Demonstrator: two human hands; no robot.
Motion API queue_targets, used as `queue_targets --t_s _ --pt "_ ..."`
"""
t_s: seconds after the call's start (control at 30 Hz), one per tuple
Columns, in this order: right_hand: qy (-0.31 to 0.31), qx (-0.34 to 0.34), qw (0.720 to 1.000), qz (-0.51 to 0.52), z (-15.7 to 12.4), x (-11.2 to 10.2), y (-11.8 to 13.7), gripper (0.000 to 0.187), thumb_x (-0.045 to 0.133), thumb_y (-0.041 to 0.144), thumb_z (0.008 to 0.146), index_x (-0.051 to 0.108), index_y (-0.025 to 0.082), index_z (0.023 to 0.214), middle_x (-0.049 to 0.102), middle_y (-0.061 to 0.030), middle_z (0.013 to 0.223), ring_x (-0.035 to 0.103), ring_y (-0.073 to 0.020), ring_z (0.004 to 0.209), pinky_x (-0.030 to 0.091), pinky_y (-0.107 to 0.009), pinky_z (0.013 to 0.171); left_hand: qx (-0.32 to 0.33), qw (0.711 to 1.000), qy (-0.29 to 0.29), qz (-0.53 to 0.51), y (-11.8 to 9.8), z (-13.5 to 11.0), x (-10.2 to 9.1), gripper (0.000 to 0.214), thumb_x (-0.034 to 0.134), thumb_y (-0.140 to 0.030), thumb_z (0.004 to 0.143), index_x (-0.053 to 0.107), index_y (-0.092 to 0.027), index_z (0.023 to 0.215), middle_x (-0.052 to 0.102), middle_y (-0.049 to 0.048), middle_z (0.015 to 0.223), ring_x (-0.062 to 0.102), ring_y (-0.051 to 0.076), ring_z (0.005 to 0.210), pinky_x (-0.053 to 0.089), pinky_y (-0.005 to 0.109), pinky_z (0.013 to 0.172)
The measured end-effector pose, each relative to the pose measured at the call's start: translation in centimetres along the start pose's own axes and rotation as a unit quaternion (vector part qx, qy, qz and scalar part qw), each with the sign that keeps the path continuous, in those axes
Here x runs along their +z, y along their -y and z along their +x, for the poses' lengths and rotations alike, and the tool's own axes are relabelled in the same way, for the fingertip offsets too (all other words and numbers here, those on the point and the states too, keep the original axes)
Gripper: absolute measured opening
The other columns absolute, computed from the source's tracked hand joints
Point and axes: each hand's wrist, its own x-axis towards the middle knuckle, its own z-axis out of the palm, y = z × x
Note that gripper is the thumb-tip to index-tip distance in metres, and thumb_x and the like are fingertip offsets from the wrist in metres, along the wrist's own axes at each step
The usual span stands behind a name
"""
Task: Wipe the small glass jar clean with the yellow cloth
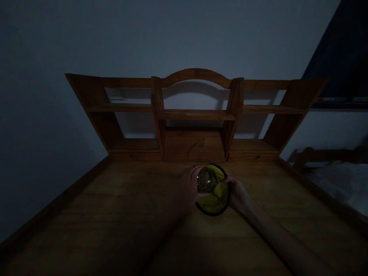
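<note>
A clear faceted glass is in my left hand, whose fingers wrap round its left side. Behind and beneath the glass lies a round yellow piece, seemingly cloth, with a dark border. My right hand grips that yellow piece at its right edge, thumb on top and fingers underneath. Glass and yellow piece overlap in view; the dim light hides whether they touch. Both hands are above the wooden desk.
A wooden shelf unit with compartments stands at the back of the desk, against a pale wall. Raised wooden edges run along the desk's sides. At the far right are a dark window-like panel and pale bedding-like fabric.
</note>
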Motion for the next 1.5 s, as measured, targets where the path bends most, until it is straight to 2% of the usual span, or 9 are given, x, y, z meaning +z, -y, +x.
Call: queue_targets --t_s 0.1,0.4,0.6,0.8,0.9,1.1,1.23,1.37,1.5 --pt "0.013 -0.012 1.000 -0.003 0.0 0.3 0.0 0.048 0.048 0.014 0.067 0.063 0.022 0.111 0.074 -0.0007 0.097 0.069 -0.0224 0.087 0.051 -0.036 0.083 -0.042 0.999 -0.012 -0.007 0.1 0.1 -0.1 0.089 0.083 -0.035 0.057 0.036 -0.022 0.132 0.053 0.0109 0.128 0.051 0.030 0.117 0.044 0.048 0.098" --pt "-0.007 -0.084 0.992 -0.096 -0.5 1.1 0.0 0.050 0.048 0.014 0.066 0.067 0.021 0.111 0.073 -0.0030 0.104 0.068 -0.0243 0.089 0.052 -0.035 0.077 -0.067 0.997 -0.032 0.001 0.0 0.4 -0.3 0.086 0.082 -0.022 0.058 0.036 -0.021 0.130 0.052 0.0102 0.127 0.050 0.028 0.119 0.043 0.048 0.100" --pt "-0.059 -0.183 0.942 -0.273 -0.9 0.3 -0.5 0.033 0.054 0.021 0.073 0.074 0.023 0.100 0.071 -0.0022 0.110 0.062 -0.0257 0.108 0.045 -0.036 0.094 -0.108 0.990 -0.078 -0.033 0.5 0.3 0.3 0.085 0.082 -0.024 0.058 0.036 -0.022 0.129 0.052 0.0100 0.126 0.052 0.028 0.116 0.046 0.048 0.098" --pt "-0.002 -0.184 0.914 -0.362 -1.4 0.5 -0.3 0.038 0.051 0.027 0.077 0.070 0.022 0.110 0.070 -0.0042 0.113 0.062 -0.0283 0.107 0.046 -0.041 0.093 -0.149 0.974 -0.150 -0.076 1.6 0.3 1.3 0.087 0.084 -0.026 0.055 0.037 -0.020 0.128 0.051 0.0113 0.123 0.054 0.027 0.114 0.046 0.045 0.097" --pt "-0.019 -0.153 0.930 -0.332 -1.4 0.6 -0.7 0.037 0.052 0.024 0.074 0.072 0.021 0.105 0.073 -0.0032 0.105 0.065 -0.0274 0.099 0.048 -0.039 0.088 -0.141 0.975 -0.154 -0.079 1.7 0.6 1.1 0.084 0.083 -0.026 0.056 0.038 -0.021 0.127 0.051 0.0103 0.122 0.055 0.027 0.112 0.046 0.045 0.096" --pt "-0.069 -0.093 0.981 -0.155 -0.6 0.5 -1.2 0.036 0.058 0.019 0.068 0.072 0.019 0.101 0.075 -0.0038 0.091 0.069 -0.0244 0.083 0.051 -0.032 0.074 -0.125 0.978 -0.157 -0.050 1.7 0.6 0.9 0.084 0.081 -0.025 0.057 0.037 -0.020 0.128 0.048 0.0117 0.125 0.051 0.029 0.116 0.043 0.047 0.099" --pt "-0.056 -0.084 0.992 -0.077 -0.7 1.1 -0.5 0.037 0.058 0.017 0.069 0.070 0.017 0.104 0.075 -0.0055 0.091 0.069 -0.0236 0.080 0.052 -0.033 0.073 -0.106 0.985 -0.134 -0.039 1.6 0.3 1.1 0.082 0.079 -0.023 0.060 0.035 -0.020 0.129 0.048 0.0116 0.128 0.050 0.028 0.119 0.043 0.045 0.102" --pt "-0.025 -0.061 0.998 -0.016 -1.3 1.5 0.9 0.040 0.056 0.018 0.074 0.064 0.021 0.113 0.073 -0.0050 0.102 0.069 -0.0247 0.088 0.053 -0.037 0.077 -0.098 0.988 -0.118 -0.001 1.6 0.2 1.2 0.082 0.079 -0.020 0.059 0.037 -0.020 0.129 0.050 0.0111 0.127 0.050 0.027 0.118 0.044 0.044 0.101" --pt "-0.056 -0.063 0.996 -0.005 -1.5 1.3 1.9 0.036 0.058 0.028 0.081 0.062 0.024 0.116 0.071 -0.0055 0.109 0.068 -0.0268 0.096 0.055 -0.040 0.080 -0.090 0.990 -0.105 0.009 1.7 0.1 1.2 0.082 0.078 -0.021 0.061 0.035 -0.019 0.130 0.048 0.0124 0.128 0.049 0.029 0.119 0.044 0.048 0.100"
